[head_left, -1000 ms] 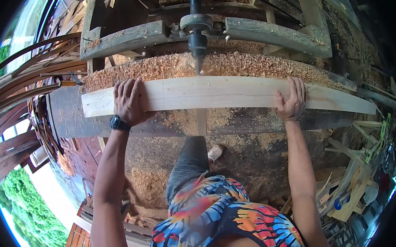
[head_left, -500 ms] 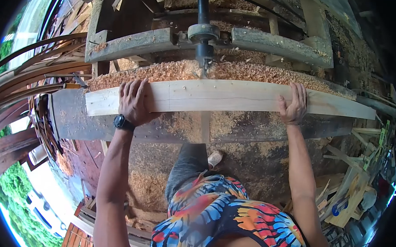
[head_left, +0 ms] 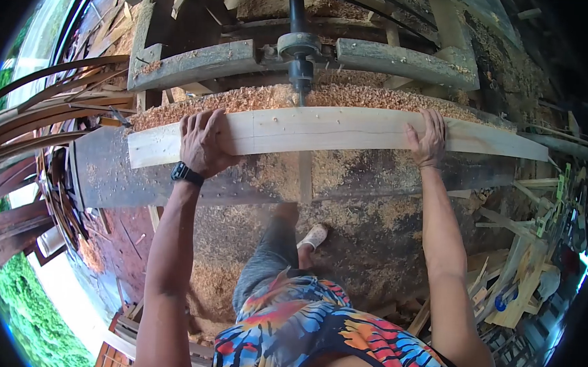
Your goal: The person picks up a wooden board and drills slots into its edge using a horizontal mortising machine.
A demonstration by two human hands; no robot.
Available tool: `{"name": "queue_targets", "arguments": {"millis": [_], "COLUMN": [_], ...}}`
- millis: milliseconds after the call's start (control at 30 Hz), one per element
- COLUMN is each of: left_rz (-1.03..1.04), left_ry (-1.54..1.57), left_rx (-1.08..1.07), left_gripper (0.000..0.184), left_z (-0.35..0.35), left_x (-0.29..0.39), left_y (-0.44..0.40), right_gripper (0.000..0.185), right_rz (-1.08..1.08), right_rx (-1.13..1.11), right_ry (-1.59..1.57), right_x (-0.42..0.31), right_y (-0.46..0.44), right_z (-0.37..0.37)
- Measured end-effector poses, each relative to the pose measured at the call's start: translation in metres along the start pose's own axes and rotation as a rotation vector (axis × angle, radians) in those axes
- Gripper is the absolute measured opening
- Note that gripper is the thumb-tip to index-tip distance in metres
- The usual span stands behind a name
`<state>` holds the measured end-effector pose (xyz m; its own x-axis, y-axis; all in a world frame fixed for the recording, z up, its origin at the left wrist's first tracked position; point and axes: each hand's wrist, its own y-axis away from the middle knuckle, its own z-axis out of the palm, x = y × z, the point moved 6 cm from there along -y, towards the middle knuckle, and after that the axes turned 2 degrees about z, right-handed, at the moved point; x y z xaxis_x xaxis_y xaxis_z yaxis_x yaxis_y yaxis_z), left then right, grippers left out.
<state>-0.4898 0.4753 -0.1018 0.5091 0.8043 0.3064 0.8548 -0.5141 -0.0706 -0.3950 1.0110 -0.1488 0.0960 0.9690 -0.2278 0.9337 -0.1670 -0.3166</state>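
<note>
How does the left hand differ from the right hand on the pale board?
The left hand has a dark watch at its wrist; the right hand shows none. The left hand sits closer to its end of the pale board than the right hand. The right thumb points away from the body, the left thumb sideways. Both hold the same board.

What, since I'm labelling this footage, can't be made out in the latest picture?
In the head view:
Underside of the pale board: hidden by its upper face.
Wood under the left hand and right hand: covered by them.
Tip of the bit: small and blurred at the board's far edge.
Upper end of the spindle: cut off by the top edge.
Wristwatch display: too small to read.
</note>
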Motion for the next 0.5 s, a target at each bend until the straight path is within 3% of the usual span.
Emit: {"name": "queue_targets", "arguments": {"millis": [500], "left_rz": [0.001], "left_ry": [0.02], "left_rx": [0.015], "left_gripper": [0.116], "left_z": [-0.002], "left_x": [0.03], "left_y": [0.093], "right_gripper": [0.067], "right_rz": [0.028], "right_rx": [0.002], "right_ry": [-0.017], "right_x": [-0.026], "right_y": [0.077], "right_z": [-0.032]}}
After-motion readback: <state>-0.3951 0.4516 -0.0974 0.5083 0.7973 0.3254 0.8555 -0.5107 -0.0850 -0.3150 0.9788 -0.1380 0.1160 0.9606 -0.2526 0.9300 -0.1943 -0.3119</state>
